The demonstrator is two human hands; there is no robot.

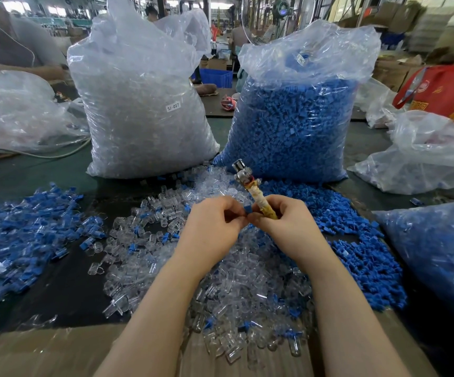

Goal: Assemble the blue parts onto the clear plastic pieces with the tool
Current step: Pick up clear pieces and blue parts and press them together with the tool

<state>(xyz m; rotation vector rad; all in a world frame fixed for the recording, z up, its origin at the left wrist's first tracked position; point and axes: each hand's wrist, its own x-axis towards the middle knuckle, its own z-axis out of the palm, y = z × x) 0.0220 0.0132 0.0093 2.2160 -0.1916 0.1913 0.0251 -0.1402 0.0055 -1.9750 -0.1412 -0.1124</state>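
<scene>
Both hands meet just above the centre of the bench. The left hand [215,219] has its fingers curled in, pinching a small blue part [247,208] at its fingertips. The right hand [285,221] is wrapped round the tape-bound handle of the tool [250,186], whose metal head sticks up toward 12 o'clock; its fingertips touch the same blue part — whether a clear piece is held there too, I cannot tell.

Under the forearms, toward 6 o'clock, lies a heap of loose clear plastic pieces [247,284]. At 3 to 4 o'clock runs a spill of loose blue parts [356,240]. Over at 9 o'clock sits a pile of pieces, blue and clear together [24,235].

At 11 o'clock stands a tall bag of clear pieces [144,110] labelled SJ-017, and at 1 o'clock, just beside it, a bag of blue parts [296,126] — both upright on the dark green table [30,172]. A cardboard sheet [57,352] covers the near edge.
</scene>
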